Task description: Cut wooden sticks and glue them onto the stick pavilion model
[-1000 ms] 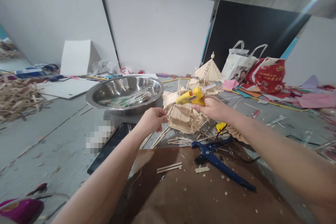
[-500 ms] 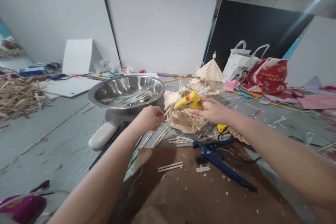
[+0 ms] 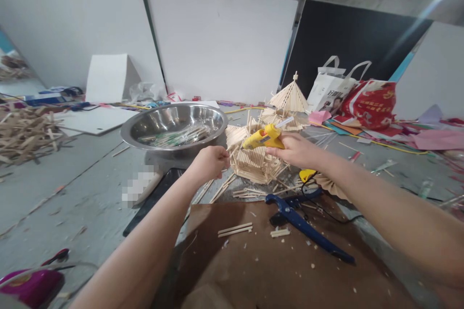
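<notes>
My right hand (image 3: 295, 148) is closed round the handle of a yellow hot glue gun (image 3: 261, 138), its nozzle pointing left and down. A clear glue stick (image 3: 284, 122) juts from the gun's back. My left hand (image 3: 212, 161) pinches a thin wooden stick (image 3: 234, 153) close to the nozzle. Right behind and below the gun stands a model building (image 3: 255, 166) made of many wooden sticks. Its pointed roof (image 3: 291, 96) rises at the back. The gun and my right hand hide part of the model.
A steel basin (image 3: 174, 147) with wrapped sticks stands behind my left hand. Blue cutters (image 3: 308, 229) and short sticks (image 3: 235, 230) lie on a brown sheet (image 3: 253, 270). A dark flat slab (image 3: 154, 203) is by my left forearm. A black cord (image 3: 335, 219) runs under my right forearm.
The glue gun and my right hand have shifted slightly right. My left hand has moved a little right, still pinching the stick.
</notes>
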The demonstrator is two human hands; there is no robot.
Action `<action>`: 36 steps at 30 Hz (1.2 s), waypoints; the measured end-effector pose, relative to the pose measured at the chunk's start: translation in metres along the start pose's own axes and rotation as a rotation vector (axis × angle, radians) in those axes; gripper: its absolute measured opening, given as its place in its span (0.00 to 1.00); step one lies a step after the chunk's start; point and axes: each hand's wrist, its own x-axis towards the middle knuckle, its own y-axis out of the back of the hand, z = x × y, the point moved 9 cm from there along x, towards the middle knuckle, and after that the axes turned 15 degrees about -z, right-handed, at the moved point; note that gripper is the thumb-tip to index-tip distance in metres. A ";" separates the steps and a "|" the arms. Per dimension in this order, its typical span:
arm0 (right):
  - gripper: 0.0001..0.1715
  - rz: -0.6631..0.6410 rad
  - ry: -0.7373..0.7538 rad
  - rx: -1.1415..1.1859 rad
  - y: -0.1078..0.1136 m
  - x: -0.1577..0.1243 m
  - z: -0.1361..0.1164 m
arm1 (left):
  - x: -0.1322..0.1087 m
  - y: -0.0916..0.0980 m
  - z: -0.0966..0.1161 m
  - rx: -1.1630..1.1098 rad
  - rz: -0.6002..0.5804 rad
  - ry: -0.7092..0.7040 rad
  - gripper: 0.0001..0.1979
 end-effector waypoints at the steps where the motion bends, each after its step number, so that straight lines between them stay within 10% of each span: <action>1: 0.23 0.011 -0.011 0.005 0.001 -0.001 0.002 | 0.001 -0.001 0.000 -0.023 0.014 -0.009 0.06; 36: 0.21 0.112 -0.032 0.093 0.006 -0.002 0.010 | 0.016 -0.013 -0.001 -0.176 0.059 -0.018 0.04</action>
